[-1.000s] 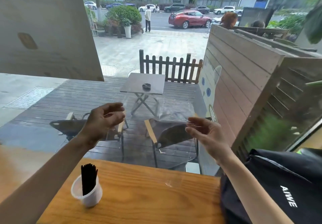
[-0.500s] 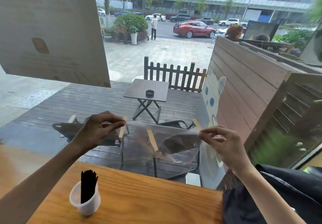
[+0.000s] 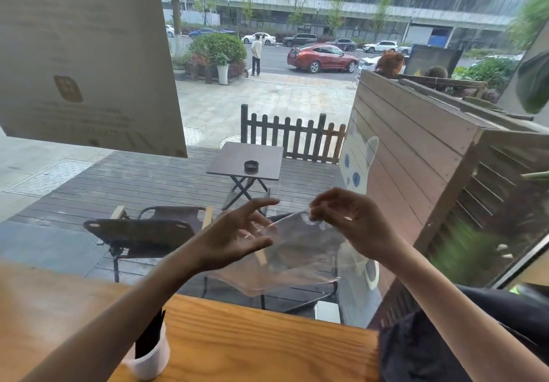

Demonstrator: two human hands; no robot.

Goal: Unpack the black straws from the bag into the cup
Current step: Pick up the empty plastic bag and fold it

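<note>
Wooden table [image 3: 267,349]: white cup [image 3: 153,361] with black straws [image 3: 148,337] at left; dark bag [image 3: 421,352] at right edge.

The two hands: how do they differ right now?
The right hand pinches the clear bag's top edge; the left hand has its fingers spread and grips nothing. The right hand is raised slightly higher than the left hand. Both hover above the wooden table.

Single head view, looking forward and down, hands close below

black straws [image 3: 147,340] in a white cup [image 3: 152,358], see-through clear bag [image 3: 292,258], light orangey wood-grain table [image 3: 261,349], red car [image 3: 322,58] outside
</note>
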